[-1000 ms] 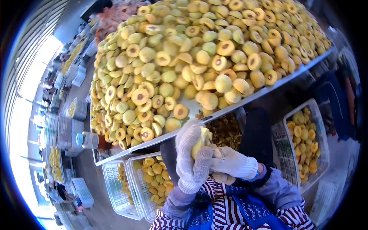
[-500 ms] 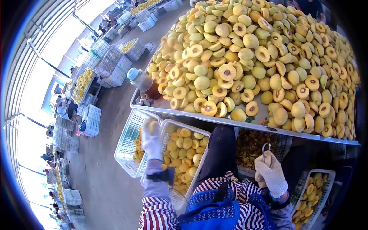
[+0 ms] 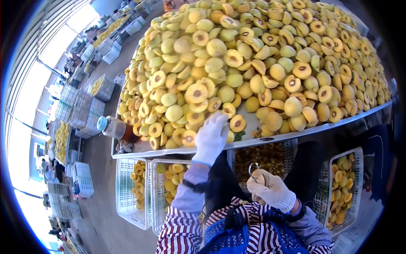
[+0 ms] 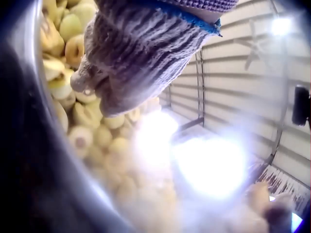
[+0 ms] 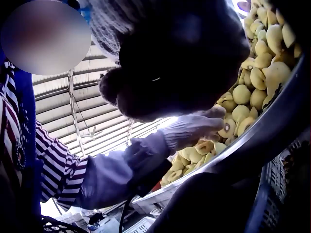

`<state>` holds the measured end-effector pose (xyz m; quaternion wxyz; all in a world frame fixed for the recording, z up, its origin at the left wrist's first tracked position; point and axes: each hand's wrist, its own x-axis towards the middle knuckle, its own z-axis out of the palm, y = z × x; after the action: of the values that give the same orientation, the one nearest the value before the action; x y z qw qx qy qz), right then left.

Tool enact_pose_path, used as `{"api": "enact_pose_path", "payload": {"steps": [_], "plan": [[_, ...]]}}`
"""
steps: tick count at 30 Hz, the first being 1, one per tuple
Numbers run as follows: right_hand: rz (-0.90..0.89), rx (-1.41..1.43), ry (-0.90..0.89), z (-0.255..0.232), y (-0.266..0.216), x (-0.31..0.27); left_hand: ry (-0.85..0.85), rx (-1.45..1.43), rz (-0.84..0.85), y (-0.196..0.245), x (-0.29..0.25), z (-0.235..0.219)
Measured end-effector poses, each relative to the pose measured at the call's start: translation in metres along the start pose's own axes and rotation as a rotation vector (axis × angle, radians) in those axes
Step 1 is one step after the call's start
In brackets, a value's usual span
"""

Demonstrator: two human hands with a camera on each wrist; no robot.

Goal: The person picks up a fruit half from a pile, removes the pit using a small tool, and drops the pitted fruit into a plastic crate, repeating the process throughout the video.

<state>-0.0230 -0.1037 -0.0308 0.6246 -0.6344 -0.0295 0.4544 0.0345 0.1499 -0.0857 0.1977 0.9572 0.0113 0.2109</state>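
Note:
At the tray's front edge, the gloved left hand (image 3: pixel 211 137) reaches over the rim, its fingertips against the halved yellow fruit (image 3: pixel 196 92). Seen from the right wrist, that left hand (image 5: pixel 197 128) extends its fingers to the heap. In the left wrist view the glove (image 4: pixel 138 58) covers the fruit contact, so any piece under the fingers is hidden. Lower and to the right, before the person's lap, the gloved right hand (image 3: pixel 272 190) grips a small tool whose curved metal loop (image 3: pixel 253 167) sticks up from the fist. The right hand (image 5: pixel 180 58) looks dark in its own wrist view.
The metal tray rim (image 3: pixel 296 136) runs across the front. Below stand white crates (image 3: pixel 149 199) with fruit, a bin of dark scraps (image 3: pixel 258 158) and a right-hand crate (image 3: pixel 357 190). A jar with a blue lid (image 3: pixel 102 123) lies tilted at the tray's left corner.
The hands were together around a fruit, then parted. The left hand swung out over the left crates holding something yellow, then moved to the heap without it in sight. The right hand kept the tool.

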Motion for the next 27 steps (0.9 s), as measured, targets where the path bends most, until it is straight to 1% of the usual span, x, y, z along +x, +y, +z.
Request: {"api": "enact_pose_path", "payload": {"steps": [1, 2, 3, 6, 7, 10, 11, 13, 14, 15, 16, 18, 19, 21, 22, 24, 25, 27], "plan": [[-0.039, -0.039, 0.015, -0.004, 0.003, -0.001, 0.035, 0.145, 0.110, -0.009, 0.017, 0.023], [-0.029, -0.045, 0.026, -0.008, 0.002, -0.002, 0.072, 0.291, 0.216, -0.019, 0.034, 0.045], [-0.020, -0.052, 0.036, -0.012, 0.001, -0.003, 0.113, 0.438, 0.322, -0.017, 0.049, 0.052], [0.003, -0.058, 0.090, -0.026, 0.001, -0.005, -0.356, 0.462, 0.116, -0.012, 0.073, 0.057], [0.008, -0.053, 0.114, -0.032, 0.001, -0.005, -0.541, 0.490, 0.010, 0.006, 0.085, 0.042], [0.059, -0.118, 0.123, -0.046, -0.002, -0.006, -0.429, 0.495, 0.040, -0.015, 0.074, 0.055], [0.023, -0.087, 0.125, -0.048, -0.003, -0.007, -0.440, 0.442, 0.025, -0.020, 0.069, 0.061], [-0.046, -0.027, 0.123, -0.047, -0.005, -0.007, -0.452, 0.203, -0.196, -0.009, 0.062, 0.050], [-0.045, -0.045, 0.116, -0.048, -0.007, -0.006, -0.451, 0.083, -0.304, -0.005, 0.059, 0.045], [-0.044, -0.060, 0.114, -0.050, -0.008, -0.007, -0.426, 0.043, -0.349, -0.006, 0.057, 0.040], [-0.038, -0.071, 0.112, -0.050, -0.009, -0.007, -0.336, -0.173, -0.341, 0.000, 0.048, 0.040], [-0.039, -0.073, 0.124, -0.048, -0.018, -0.006, -0.142, -0.606, -0.334, 0.030, 0.030, 0.027], [-0.039, -0.076, 0.129, -0.047, -0.020, -0.006, -0.213, -0.779, -0.441, 0.046, 0.024, 0.016], [-0.183, -0.219, 0.190, -0.044, -0.013, 0.000, -0.356, -1.122, -0.659, 0.077, 0.015, -0.005], [-0.256, -0.292, 0.221, -0.042, -0.011, 0.002, -0.337, -1.208, -0.609, 0.080, 0.007, -0.002], [-0.238, -0.304, 0.233, -0.040, -0.016, -0.002, -0.290, -1.377, -0.509, 0.096, -0.002, 0.000], [-0.236, -0.329, 0.236, -0.040, -0.016, -0.002, -0.279, -1.559, -0.594, 0.107, -0.007, -0.002], [-0.256, -0.360, 0.254, -0.039, -0.016, -0.004, -0.266, -1.466, -0.556, 0.116, -0.012, -0.007]]}}
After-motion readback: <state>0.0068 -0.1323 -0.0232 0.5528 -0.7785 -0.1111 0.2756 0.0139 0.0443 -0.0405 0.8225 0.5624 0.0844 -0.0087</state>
